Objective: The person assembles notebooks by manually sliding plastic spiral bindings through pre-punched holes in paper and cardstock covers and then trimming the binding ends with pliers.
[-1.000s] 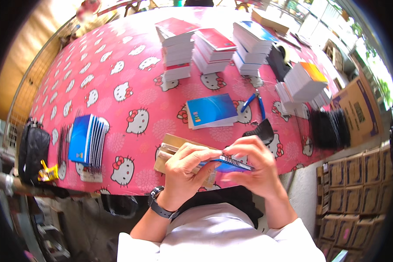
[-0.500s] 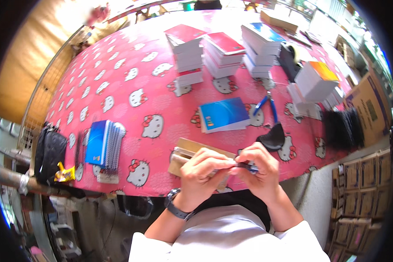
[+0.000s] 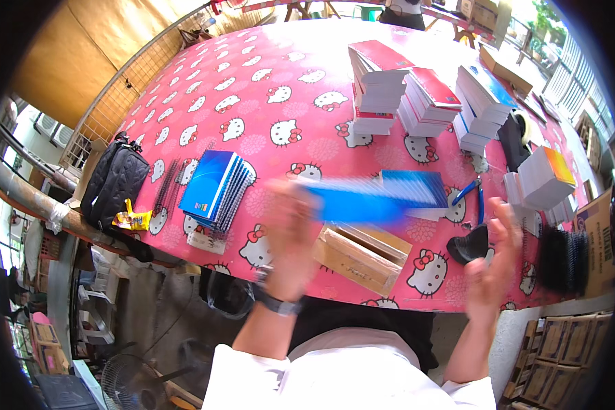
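A blue-covered notebook (image 3: 362,205), smeared by motion, is gripped at its left end by my left hand (image 3: 295,222). A pale, ridged-looking band runs along its upper edge. Behind it, partly hidden, another blue notebook (image 3: 422,183) lies on the table. Below the held notebook sits a slotted wooden block (image 3: 363,260). My right hand (image 3: 493,263) is raised with fingers apart and nothing in it. Closest to it are a black rounded object (image 3: 467,246) and blue-handled pliers (image 3: 480,205). Left of my left hand stands a stack of blue spiral-bound notebooks (image 3: 212,191).
Red-topped book stacks (image 3: 379,89) and a blue-topped stack (image 3: 482,109) stand at the back right. Black coils (image 3: 562,260) lie at the right edge beside a cardboard box (image 3: 598,232). A black bag (image 3: 115,179) and yellow packet (image 3: 132,217) sit at the left.
My hands, earlier together over the wooden block, have come apart. The left swings leftward with the notebook; the right has moved right and opened. The view has turned left.
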Demonstrator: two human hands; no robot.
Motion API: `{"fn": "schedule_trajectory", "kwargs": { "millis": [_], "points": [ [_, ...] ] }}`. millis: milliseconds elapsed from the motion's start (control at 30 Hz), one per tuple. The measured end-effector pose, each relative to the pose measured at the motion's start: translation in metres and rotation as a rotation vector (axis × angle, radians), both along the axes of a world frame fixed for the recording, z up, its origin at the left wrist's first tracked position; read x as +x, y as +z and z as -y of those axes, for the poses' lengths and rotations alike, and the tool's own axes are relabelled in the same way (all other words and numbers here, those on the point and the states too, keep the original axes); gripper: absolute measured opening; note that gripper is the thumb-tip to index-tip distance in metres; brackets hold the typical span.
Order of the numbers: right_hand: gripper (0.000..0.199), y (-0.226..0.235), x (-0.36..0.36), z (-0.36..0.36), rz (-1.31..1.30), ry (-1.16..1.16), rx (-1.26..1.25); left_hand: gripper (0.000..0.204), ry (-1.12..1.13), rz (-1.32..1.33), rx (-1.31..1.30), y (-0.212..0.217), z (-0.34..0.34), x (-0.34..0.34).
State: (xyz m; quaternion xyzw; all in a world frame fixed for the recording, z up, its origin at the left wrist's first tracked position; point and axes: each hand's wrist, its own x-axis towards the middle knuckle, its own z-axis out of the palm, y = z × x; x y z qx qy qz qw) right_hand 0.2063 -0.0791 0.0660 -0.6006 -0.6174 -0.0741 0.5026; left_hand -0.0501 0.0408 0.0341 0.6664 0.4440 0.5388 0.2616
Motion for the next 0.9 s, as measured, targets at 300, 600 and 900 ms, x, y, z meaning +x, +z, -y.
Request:
{"fn": "schedule_trajectory", "kwargs": {
  "millis": [300,600,900],
  "points": [
    [0.033,-0.025,0.030,0.015,-0.148,0.029,-0.257,0.032,0.309,-0.667,0.262,0.085,-0.157,-0.164],
    [0.025,-0.033,0.027,0.015,-0.153,0.071,-0.256,0.040,0.059,-1.078,0.438,0.005,-0.188,-0.137],
    [0.020,-0.047,0.024,-0.001,-0.121,0.103,-0.224,0.017,-0.651,-0.585,0.623,0.026,-0.108,0.059]
  ]
}}
